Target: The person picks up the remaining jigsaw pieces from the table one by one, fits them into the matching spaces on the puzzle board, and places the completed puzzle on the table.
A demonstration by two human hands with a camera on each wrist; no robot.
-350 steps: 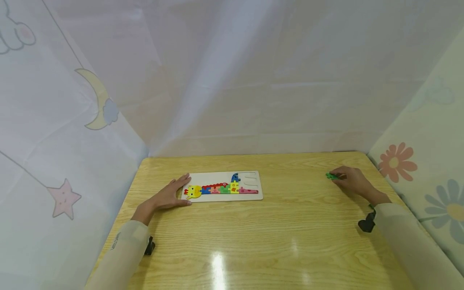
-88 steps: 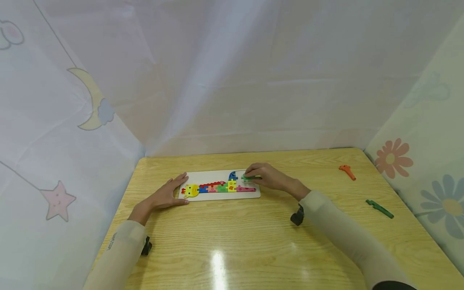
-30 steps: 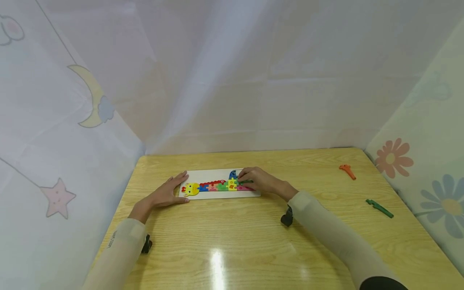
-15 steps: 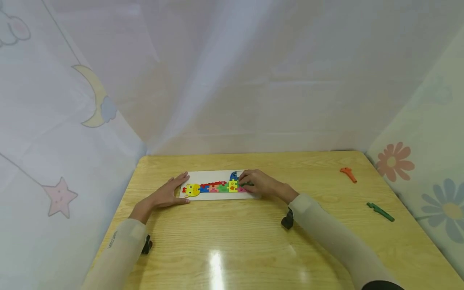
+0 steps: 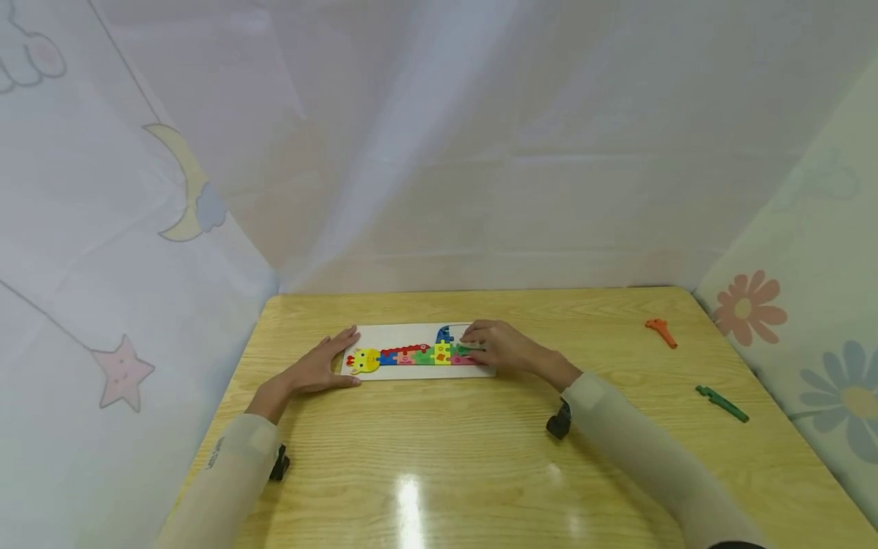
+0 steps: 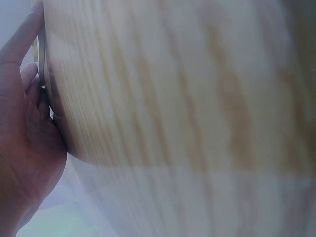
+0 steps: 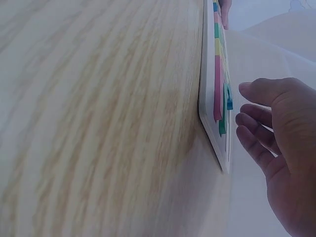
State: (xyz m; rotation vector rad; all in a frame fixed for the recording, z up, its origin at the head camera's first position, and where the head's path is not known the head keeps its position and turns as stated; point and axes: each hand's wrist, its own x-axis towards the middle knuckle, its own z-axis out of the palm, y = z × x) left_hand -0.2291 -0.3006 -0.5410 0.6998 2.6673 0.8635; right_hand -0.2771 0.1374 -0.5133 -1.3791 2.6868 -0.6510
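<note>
A white puzzle board (image 5: pixel 391 334) lies on the table with a colourful giraffe, its yellow head (image 5: pixel 366 361) at the left. My left hand (image 5: pixel 320 367) spans the board's left end, fingers at the top corner and thumb along the bottom one. Over the right end is my right hand (image 5: pixel 507 347); its loosely bent fingers hold nothing and stand just off the pieces in the right wrist view. A green leg piece (image 7: pixel 223 116) lies in the board beside the pink leg piece (image 7: pixel 217 89). The blue piece (image 5: pixel 443 335) is at the giraffe's rump. My right hand hides the board's right part.
An orange puzzle piece (image 5: pixel 661 333) lies at the table's right back. Nearer the right edge is a dark green puzzle piece (image 5: pixel 722 403). The wooden table (image 5: pixel 439 442) meets pale printed curtains (image 5: pixel 549 191) at the back and sides.
The green piece was picked up at the right, carried to the board and laid beside the pink leg. Just now my right hand has let go and drawn back slightly right. My left hand has stayed.
</note>
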